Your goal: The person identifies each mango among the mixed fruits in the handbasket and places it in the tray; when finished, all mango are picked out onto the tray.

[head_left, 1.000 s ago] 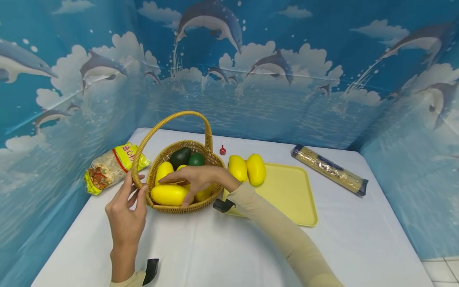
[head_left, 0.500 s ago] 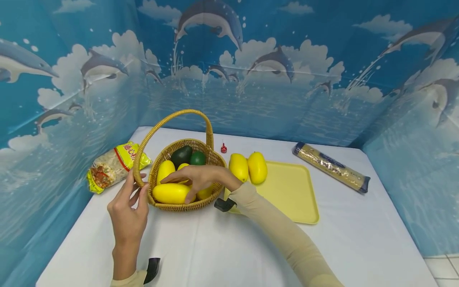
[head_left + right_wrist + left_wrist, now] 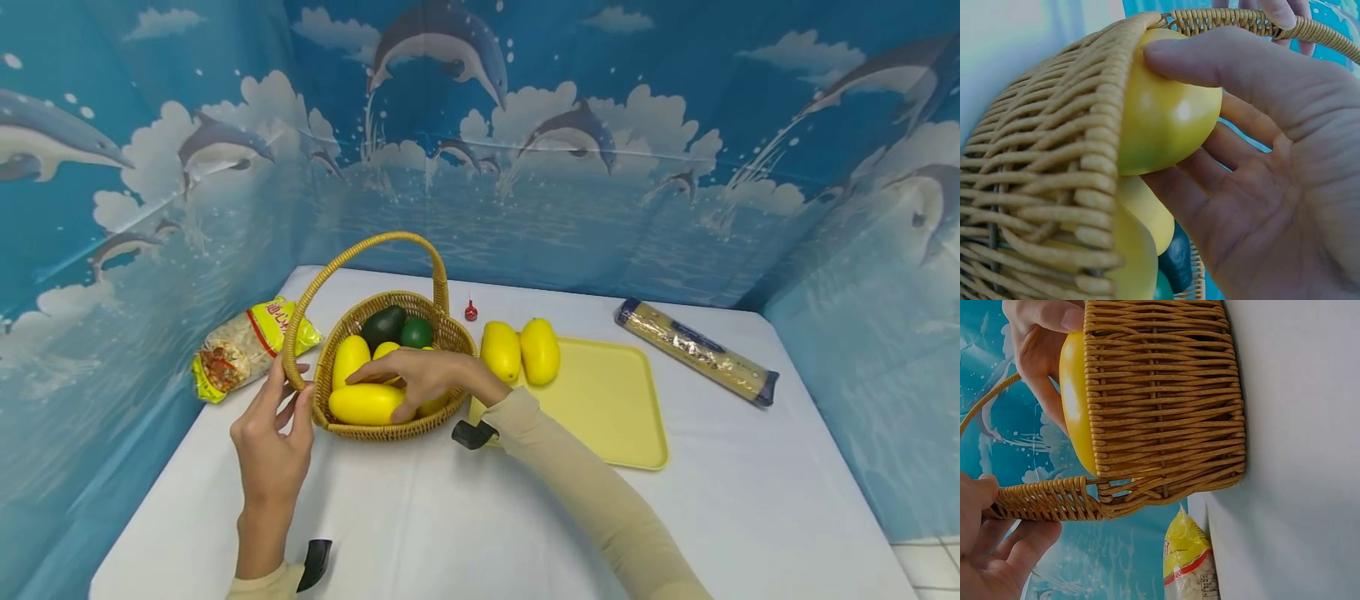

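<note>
A wicker basket with a tall hooped handle stands left of the middle of the table. My left hand pinches the lower left end of that handle between thumb and fingers. In the basket lie several yellow mangoes and two dark green avocados. My right hand reaches in from the right and grips the front mango, thumb on the near side and fingers on the far side. In the right wrist view, the mango sits at the basket's rim, with other fruit beneath the hand.
Two more mangoes lie at the left end of a yellow tray, right of the basket. A bag of dry food is at the far left. A long gold packet lies back right, and a small red object behind the basket.
The right hand and the front mango have shifted slightly to the right within the basket. The left hand keeps its hold on the handle.
</note>
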Demonstrator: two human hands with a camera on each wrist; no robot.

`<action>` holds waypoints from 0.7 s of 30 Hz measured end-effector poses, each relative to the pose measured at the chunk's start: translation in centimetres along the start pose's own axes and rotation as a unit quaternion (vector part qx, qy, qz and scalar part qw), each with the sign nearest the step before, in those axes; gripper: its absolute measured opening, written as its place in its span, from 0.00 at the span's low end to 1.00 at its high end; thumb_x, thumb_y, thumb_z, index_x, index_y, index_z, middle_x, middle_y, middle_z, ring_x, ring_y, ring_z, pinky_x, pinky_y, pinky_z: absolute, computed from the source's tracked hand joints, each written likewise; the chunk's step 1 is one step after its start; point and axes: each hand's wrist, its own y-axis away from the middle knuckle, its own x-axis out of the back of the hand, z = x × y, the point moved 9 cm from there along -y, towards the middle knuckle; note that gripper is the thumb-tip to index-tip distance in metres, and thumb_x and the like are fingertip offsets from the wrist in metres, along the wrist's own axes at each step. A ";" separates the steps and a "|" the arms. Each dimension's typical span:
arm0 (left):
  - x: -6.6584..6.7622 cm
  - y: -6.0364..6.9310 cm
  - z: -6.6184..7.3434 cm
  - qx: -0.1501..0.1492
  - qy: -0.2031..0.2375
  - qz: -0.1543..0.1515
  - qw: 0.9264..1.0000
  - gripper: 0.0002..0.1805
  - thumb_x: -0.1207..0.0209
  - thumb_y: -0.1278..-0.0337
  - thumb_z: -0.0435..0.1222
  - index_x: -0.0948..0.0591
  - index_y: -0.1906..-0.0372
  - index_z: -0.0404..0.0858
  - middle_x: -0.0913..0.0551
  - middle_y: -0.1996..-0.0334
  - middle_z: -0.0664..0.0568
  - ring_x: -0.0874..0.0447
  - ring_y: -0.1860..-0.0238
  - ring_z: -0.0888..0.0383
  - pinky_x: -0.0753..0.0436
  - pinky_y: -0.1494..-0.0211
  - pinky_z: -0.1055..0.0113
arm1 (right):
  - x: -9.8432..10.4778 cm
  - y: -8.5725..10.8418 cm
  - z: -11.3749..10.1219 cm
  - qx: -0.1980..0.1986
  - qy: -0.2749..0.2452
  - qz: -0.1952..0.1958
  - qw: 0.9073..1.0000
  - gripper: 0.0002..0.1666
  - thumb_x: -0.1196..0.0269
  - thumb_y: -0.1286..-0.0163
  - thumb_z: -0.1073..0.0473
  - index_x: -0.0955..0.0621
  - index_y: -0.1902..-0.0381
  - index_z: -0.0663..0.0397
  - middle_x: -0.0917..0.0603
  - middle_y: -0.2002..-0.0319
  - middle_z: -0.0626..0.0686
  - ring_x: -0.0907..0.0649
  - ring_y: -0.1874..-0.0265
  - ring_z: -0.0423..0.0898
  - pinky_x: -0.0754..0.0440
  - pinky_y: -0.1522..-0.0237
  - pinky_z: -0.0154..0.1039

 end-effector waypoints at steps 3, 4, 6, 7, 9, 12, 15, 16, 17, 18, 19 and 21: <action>-0.1 0.0 0.0 -0.001 -0.001 -0.002 1.000 0.39 0.30 0.38 0.19 0.25 0.22 0.36 0.10 0.46 0.37 0.09 0.47 0.35 0.21 0.51 0.86 | 0.1 0.1 0.2 -0.006 0.002 0.000 1.000 0.50 0.24 0.34 0.68 0.32 0.17 0.52 0.31 0.19 0.52 0.30 0.23 0.44 0.28 0.24 0.32; -0.1 0.0 0.0 0.000 -0.001 -0.001 1.000 0.39 0.30 0.38 0.19 0.25 0.22 0.36 0.10 0.46 0.38 0.09 0.47 0.35 0.21 0.51 0.86 | 0.1 0.2 0.2 -0.006 0.003 0.000 1.000 0.51 0.24 0.34 0.68 0.32 0.17 0.52 0.31 0.19 0.52 0.30 0.22 0.44 0.28 0.24 0.33; -0.1 0.0 0.0 0.000 -0.001 0.001 1.000 0.39 0.30 0.38 0.20 0.25 0.22 0.36 0.10 0.46 0.38 0.09 0.47 0.35 0.21 0.51 0.86 | 0.2 0.2 0.1 -0.003 0.003 0.000 1.000 0.51 0.24 0.34 0.68 0.32 0.17 0.53 0.31 0.19 0.52 0.30 0.22 0.45 0.28 0.24 0.33; -0.1 -0.1 0.0 0.000 0.001 0.000 1.000 0.39 0.30 0.38 0.20 0.25 0.22 0.37 0.10 0.46 0.38 0.09 0.47 0.35 0.21 0.51 0.86 | 0.2 0.2 0.1 -0.002 0.004 0.002 1.000 0.51 0.24 0.34 0.67 0.33 0.17 0.53 0.31 0.19 0.52 0.30 0.22 0.45 0.27 0.24 0.32; -0.2 -0.2 0.0 -0.003 0.003 -0.001 1.000 0.39 0.30 0.38 0.20 0.25 0.22 0.37 0.10 0.46 0.38 0.09 0.47 0.35 0.21 0.51 0.87 | 0.3 0.3 0.1 -0.001 0.007 0.009 1.000 0.51 0.24 0.34 0.68 0.32 0.17 0.54 0.31 0.19 0.53 0.29 0.22 0.46 0.27 0.25 0.32; -0.3 -0.2 0.0 -0.006 0.005 -0.001 1.000 0.39 0.29 0.39 0.19 0.24 0.23 0.37 0.10 0.47 0.37 0.09 0.48 0.35 0.21 0.52 0.87 | 0.3 0.5 0.1 0.000 0.003 0.015 1.000 0.50 0.24 0.34 0.68 0.32 0.17 0.55 0.30 0.19 0.53 0.29 0.22 0.47 0.26 0.25 0.33; -0.2 0.0 0.0 -0.005 0.009 -0.002 1.000 0.38 0.29 0.39 0.20 0.24 0.23 0.37 0.10 0.47 0.37 0.08 0.48 0.35 0.22 0.52 0.88 | 0.2 0.6 0.1 -0.001 -0.015 0.016 1.000 0.50 0.25 0.34 0.68 0.33 0.17 0.55 0.30 0.19 0.53 0.29 0.22 0.47 0.25 0.25 0.33; -0.2 0.0 0.0 -0.003 0.010 -0.002 1.000 0.38 0.29 0.38 0.20 0.24 0.23 0.37 0.10 0.47 0.37 0.08 0.48 0.35 0.22 0.52 0.87 | 0.1 0.7 0.2 0.000 -0.020 0.017 1.000 0.50 0.25 0.34 0.68 0.33 0.17 0.55 0.30 0.19 0.53 0.29 0.21 0.47 0.25 0.25 0.33; -0.2 0.1 -0.1 -0.001 0.010 -0.002 1.000 0.38 0.29 0.38 0.20 0.24 0.23 0.37 0.10 0.46 0.37 0.08 0.48 0.35 0.22 0.52 0.88 | 0.1 0.7 0.2 0.001 -0.023 0.019 1.000 0.50 0.25 0.34 0.68 0.33 0.17 0.56 0.30 0.19 0.53 0.29 0.21 0.47 0.25 0.25 0.33; -0.2 0.1 -0.1 0.001 0.010 -0.003 1.000 0.38 0.29 0.38 0.21 0.24 0.23 0.37 0.10 0.46 0.38 0.08 0.47 0.35 0.22 0.51 0.88 | 0.1 0.8 0.2 0.004 -0.024 0.022 0.999 0.50 0.25 0.34 0.68 0.33 0.17 0.56 0.30 0.19 0.53 0.29 0.21 0.48 0.25 0.25 0.34; -0.1 0.1 -0.1 0.002 0.010 -0.003 1.000 0.38 0.29 0.38 0.21 0.24 0.23 0.37 0.10 0.46 0.38 0.08 0.47 0.36 0.22 0.51 0.88 | 0.2 0.8 0.2 0.006 -0.022 0.025 0.999 0.50 0.25 0.34 0.68 0.33 0.17 0.56 0.29 0.20 0.53 0.29 0.21 0.48 0.24 0.25 0.34; 0.0 0.1 -0.1 0.002 0.010 -0.002 1.000 0.38 0.29 0.38 0.21 0.24 0.23 0.37 0.10 0.46 0.38 0.08 0.47 0.36 0.22 0.51 0.88 | 0.4 0.9 0.2 0.010 -0.018 0.035 0.999 0.50 0.25 0.34 0.67 0.32 0.17 0.56 0.29 0.20 0.53 0.28 0.22 0.48 0.23 0.26 0.35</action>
